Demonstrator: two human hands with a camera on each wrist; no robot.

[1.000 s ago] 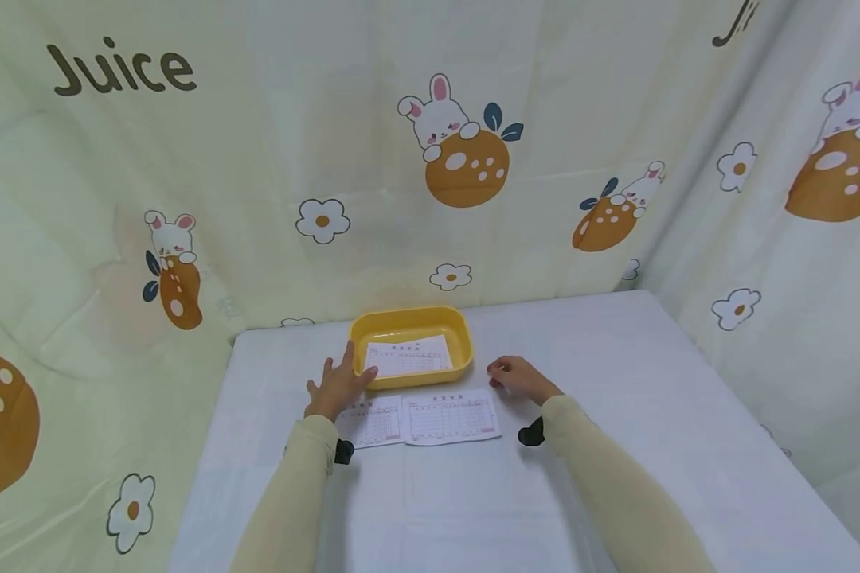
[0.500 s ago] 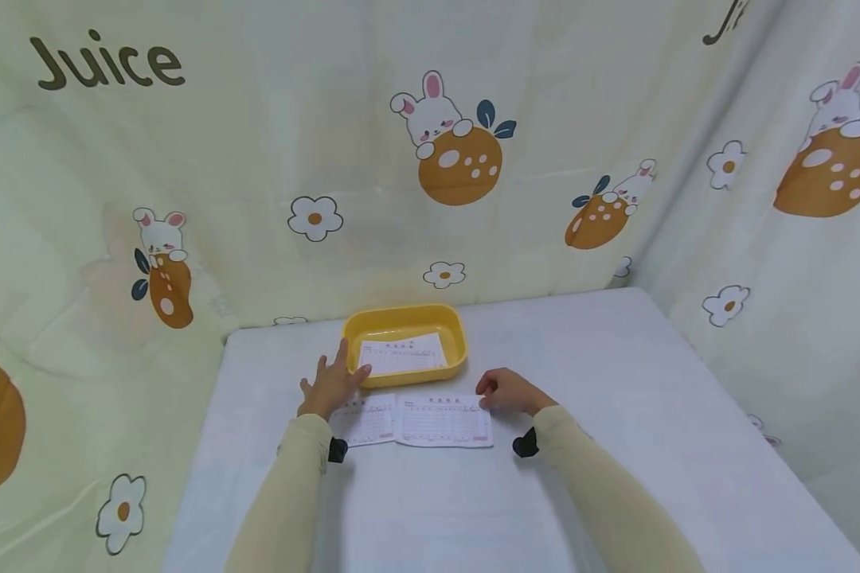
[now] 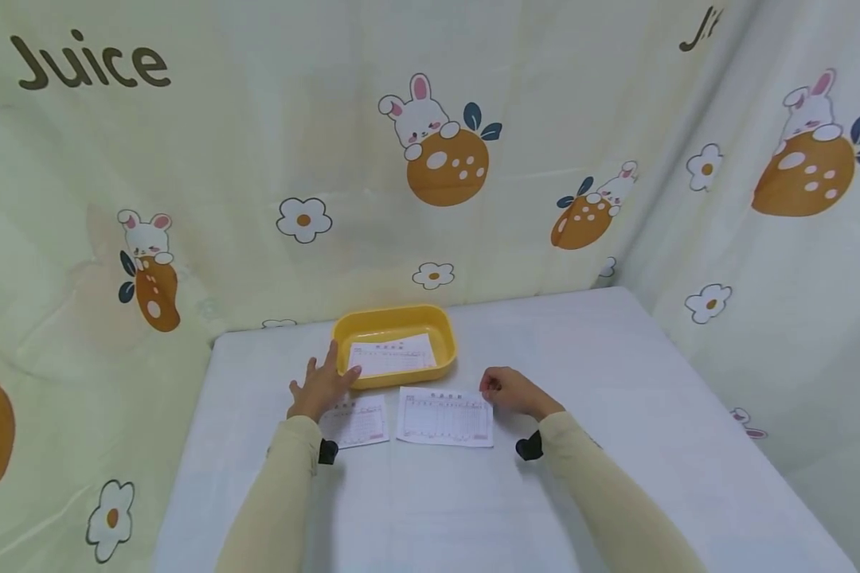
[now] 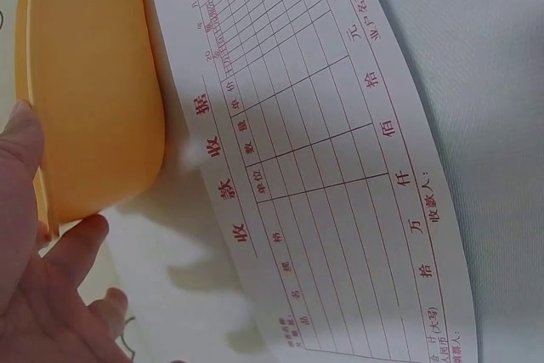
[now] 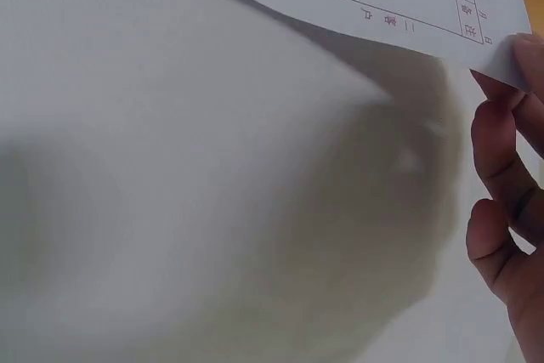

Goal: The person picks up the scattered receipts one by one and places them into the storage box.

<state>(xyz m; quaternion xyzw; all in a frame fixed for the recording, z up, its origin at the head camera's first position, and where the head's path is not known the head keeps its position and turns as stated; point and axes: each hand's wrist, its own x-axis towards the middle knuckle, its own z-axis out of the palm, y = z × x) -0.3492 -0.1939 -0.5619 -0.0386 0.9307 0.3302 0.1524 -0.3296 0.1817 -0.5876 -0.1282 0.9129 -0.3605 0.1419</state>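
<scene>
The right hand point(image 3: 514, 391) pinches the far right corner of a printed form point(image 3: 444, 422) between thumb and finger; the right wrist view shows that corner raised, with shadow beneath the edge. The left hand point(image 3: 322, 387) has its fingers spread around the near left corner of a yellow tray point(image 3: 401, 380), touching the rim rather than clenching it. The two hands are well apart.

The pinched form is just in front of the tray, toward its right side. A narrow gap separates it from a second form point(image 3: 361, 422), which lies on the surface point(image 3: 416, 509) partly hidden by the left hand. More printed paper point(image 3: 394, 358) lies inside the tray; how many sheets cannot be told. Behind stands a patterned curtain point(image 3: 258, 143).

The step in hand seems to be picking up the right form while the left hand steadies the tray. The next move would call for a secure pinch and a smooth lift, so that the thin sheet neither creases nor catches the tray's near rim.
</scene>
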